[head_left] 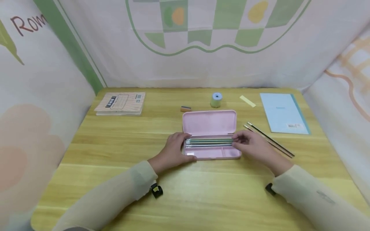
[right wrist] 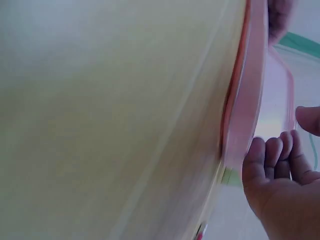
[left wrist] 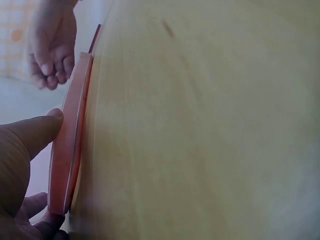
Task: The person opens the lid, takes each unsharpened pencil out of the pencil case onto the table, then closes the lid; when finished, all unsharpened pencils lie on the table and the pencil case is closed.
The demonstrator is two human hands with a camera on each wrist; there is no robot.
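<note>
A pink pencil case (head_left: 208,154) lies on the table with its lid raised at the back. Inside, several green and dark pencils (head_left: 209,141) lie side by side in the rear section. My left hand (head_left: 173,150) holds the case's left end, its thumb along the front edge, as the left wrist view also shows. Over the right ends of the pencils is my right hand (head_left: 254,146), fingers bent. In the right wrist view, the thumb of that hand (right wrist: 280,175) stands apart from its fingertips, with nothing visible between them.
Two dark pencils (head_left: 273,141) lie right of the case. Behind it are an eraser (head_left: 186,109), a pencil sharpener (head_left: 216,100) and a pale yellow strip (head_left: 247,101). A patterned notebook (head_left: 121,103) is at back left, a light blue notebook (head_left: 283,113) at back right.
</note>
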